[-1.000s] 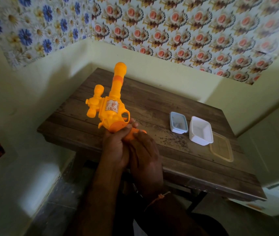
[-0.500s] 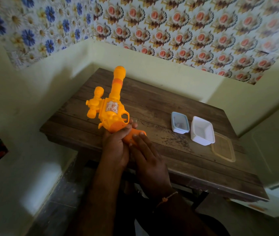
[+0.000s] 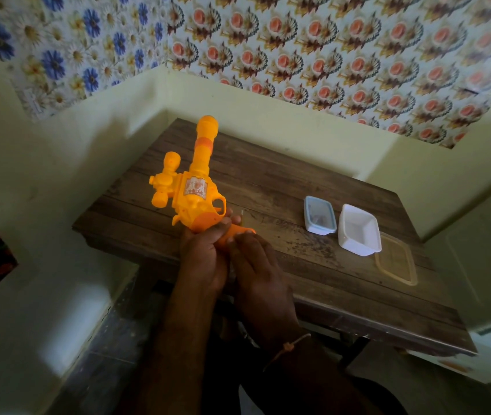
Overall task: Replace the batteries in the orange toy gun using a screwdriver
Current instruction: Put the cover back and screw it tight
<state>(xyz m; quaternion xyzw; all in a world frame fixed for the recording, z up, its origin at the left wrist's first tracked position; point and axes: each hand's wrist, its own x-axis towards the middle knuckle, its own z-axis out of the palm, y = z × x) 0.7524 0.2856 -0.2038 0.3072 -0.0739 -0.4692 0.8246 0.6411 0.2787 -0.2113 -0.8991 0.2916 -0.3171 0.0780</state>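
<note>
The orange toy gun (image 3: 191, 195) is held above the near left part of the wooden table (image 3: 283, 181), with its barrel pointing up and away from me. My left hand (image 3: 201, 255) grips the gun's handle from the left, fingers wrapped round it. My right hand (image 3: 257, 266) lies against the handle's right side, and its fingertips rest on the orange plastic. The handle's lower end and any battery cover are hidden by my hands. A thin pale tip (image 3: 241, 214) pokes up just past my fingers; I cannot tell what it is.
On the right of the table stand a small blue-rimmed container (image 3: 319, 216) and a white tub (image 3: 358, 229), with a clear lid (image 3: 397, 262) lying flat beside them. Walls close off the table's far and left sides.
My right hand's fingers have uncurled and slid up along the gun's handle. The gun and my left hand have stayed almost still.
</note>
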